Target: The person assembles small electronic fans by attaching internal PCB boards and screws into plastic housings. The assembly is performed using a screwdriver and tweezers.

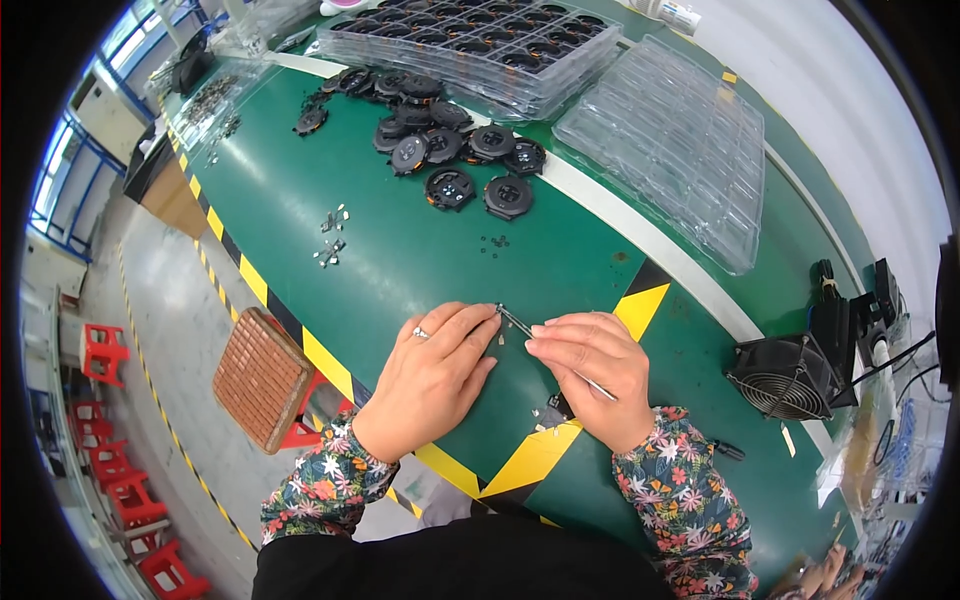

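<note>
My left hand (435, 365), with a ring on one finger, rests low over the green table. Its fingertips pinch a tiny dark part (499, 308), mostly hidden by the fingers. In my right hand (595, 365) is a slim metal tool (516, 323), which looks like tweezers, held like a pen. Its tip meets the tiny part at the left fingertips. A small pale piece (501, 340) lies just below that tip. Farther off are several tiny black parts (494, 246) and small piles of silvery pieces (329, 252).
Round black watch-like housings (440, 146) are heaped at the back, before stacked clear trays (470, 45) holding more. An empty clear tray (670, 140) lies to their right. A black fan (785, 377) stands at right. Striped tape (330, 362) marks the table edge; a brown-topped stool (262, 380) stands beyond.
</note>
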The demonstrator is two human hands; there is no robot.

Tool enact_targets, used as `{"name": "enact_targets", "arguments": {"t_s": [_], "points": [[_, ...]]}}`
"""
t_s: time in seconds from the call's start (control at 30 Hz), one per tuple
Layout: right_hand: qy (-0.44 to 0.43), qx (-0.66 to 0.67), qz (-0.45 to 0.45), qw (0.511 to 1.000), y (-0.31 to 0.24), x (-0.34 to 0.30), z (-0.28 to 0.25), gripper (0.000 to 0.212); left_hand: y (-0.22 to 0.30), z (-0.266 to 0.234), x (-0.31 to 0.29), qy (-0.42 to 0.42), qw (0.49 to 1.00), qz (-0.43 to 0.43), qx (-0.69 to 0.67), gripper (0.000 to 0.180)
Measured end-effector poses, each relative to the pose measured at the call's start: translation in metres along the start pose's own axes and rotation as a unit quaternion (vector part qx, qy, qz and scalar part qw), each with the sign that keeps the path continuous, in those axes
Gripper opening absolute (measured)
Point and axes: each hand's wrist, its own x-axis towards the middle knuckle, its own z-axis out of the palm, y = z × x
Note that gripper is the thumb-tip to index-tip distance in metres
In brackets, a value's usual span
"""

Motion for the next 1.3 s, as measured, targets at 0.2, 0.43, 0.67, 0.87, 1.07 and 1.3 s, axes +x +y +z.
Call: {"name": "enact_targets", "arguments": {"t_s": [0.2,0.43,0.67,0.87,1.07,1.3], "points": [[-0.003,0.005,0.004,1.000,0.000,0.000,0.000,0.021,0.003,-0.001,0.002,-0.017,0.999,-0.011,0.030,0.044],[0.000,0.008,0.004,1.000,0.000,0.000,0.000,0.020,0.005,-0.002,0.004,-0.020,0.998,-0.009,0.050,0.043],[0.014,0.020,0.027,0.999,-0.001,0.002,0.000,0.017,-0.004,-0.013,0.014,-0.065,0.992,0.062,0.091,0.040],[0.012,0.039,0.046,0.998,0.000,-0.001,-0.002,0.018,-0.021,-0.020,0.024,-0.087,0.987,0.125,0.060,0.036],[-0.048,-0.053,-0.042,0.997,-0.007,-0.007,-0.001,0.022,-0.028,-0.021,0.027,-0.104,0.985,0.132,0.034,0.033],[-0.003,0.082,0.080,0.993,0.000,-0.006,-0.003,0.020,-0.030,-0.018,0.027,-0.093,0.987,0.129,0.023,0.033]]}}
